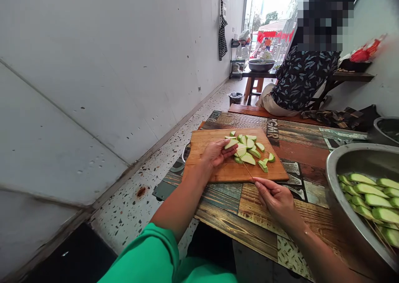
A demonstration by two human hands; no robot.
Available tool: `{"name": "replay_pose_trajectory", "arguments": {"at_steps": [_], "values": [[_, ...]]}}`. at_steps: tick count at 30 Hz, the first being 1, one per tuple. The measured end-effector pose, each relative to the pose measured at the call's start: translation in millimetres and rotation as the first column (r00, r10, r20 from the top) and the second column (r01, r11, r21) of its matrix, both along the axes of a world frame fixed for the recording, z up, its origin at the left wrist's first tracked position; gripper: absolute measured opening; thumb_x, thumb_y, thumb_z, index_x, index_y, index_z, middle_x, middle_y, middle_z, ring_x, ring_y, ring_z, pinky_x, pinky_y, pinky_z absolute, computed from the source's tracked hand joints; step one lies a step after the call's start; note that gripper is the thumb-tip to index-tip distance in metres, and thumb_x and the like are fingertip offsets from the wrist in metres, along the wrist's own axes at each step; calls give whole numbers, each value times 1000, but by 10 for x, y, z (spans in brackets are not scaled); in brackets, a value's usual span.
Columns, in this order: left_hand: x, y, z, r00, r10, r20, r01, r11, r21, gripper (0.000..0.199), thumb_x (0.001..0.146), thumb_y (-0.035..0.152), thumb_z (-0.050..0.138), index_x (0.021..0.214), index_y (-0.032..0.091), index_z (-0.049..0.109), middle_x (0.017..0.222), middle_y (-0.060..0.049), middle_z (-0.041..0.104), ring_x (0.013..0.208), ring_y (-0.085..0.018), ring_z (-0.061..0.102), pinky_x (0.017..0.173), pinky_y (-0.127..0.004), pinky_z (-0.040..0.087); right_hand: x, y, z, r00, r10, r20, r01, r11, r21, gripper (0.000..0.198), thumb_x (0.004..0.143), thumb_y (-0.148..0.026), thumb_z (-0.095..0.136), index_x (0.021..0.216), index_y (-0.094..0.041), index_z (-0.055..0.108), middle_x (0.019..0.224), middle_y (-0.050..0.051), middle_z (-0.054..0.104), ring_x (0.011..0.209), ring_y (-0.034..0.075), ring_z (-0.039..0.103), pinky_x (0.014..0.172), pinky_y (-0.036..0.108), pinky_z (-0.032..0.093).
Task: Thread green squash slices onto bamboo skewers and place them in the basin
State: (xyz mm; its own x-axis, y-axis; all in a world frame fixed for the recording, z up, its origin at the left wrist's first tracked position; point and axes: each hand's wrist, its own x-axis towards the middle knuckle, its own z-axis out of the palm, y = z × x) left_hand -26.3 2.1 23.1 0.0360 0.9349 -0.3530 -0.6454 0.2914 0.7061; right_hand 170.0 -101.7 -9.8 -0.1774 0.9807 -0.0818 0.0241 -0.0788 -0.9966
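Observation:
My left hand (pixel 216 153) is over the cutting board, its fingers closed on a zucchini slice (pixel 231 143) with pale flesh and green skin. Between the thumb and fingers of my right hand (pixel 276 198) is the near end of a thin wooden skewer (pixel 248 166). The skewer slants up and left, its far end at the slice in my left hand; whether it has pierced the slice I cannot tell. Several more cut zucchini pieces (pixel 248 158) lie in a loose pile on the wooden cutting board (pixel 199 139), just right of my left fingers.
A large metal basin (pixel 332 166) with skewered zucchini slices (pixel 370 188) stands at the right of the patterned table (pixel 218 198). Behind it is another pot (pixel 383 127). Beyond the table a person (pixel 307 79) sits on a bench (pixel 246 110). A white wall (pixel 124 67) runs along the left.

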Motion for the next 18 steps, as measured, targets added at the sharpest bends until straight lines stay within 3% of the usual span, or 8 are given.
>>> {"name": "replay_pose_trajectory", "arguments": {"at_steps": [18], "values": [[-4,-6,-11,1000,-23,16,22,999,26,6,82,6,55,83,10,58,80,-9,69,72,-18,70,79,-36,56,-29,-11,88,999,7,32,-6,1000,-7,57,71,-58,64,99,-9,69,50,-5,35,43,7,31,40,20,24]]}}
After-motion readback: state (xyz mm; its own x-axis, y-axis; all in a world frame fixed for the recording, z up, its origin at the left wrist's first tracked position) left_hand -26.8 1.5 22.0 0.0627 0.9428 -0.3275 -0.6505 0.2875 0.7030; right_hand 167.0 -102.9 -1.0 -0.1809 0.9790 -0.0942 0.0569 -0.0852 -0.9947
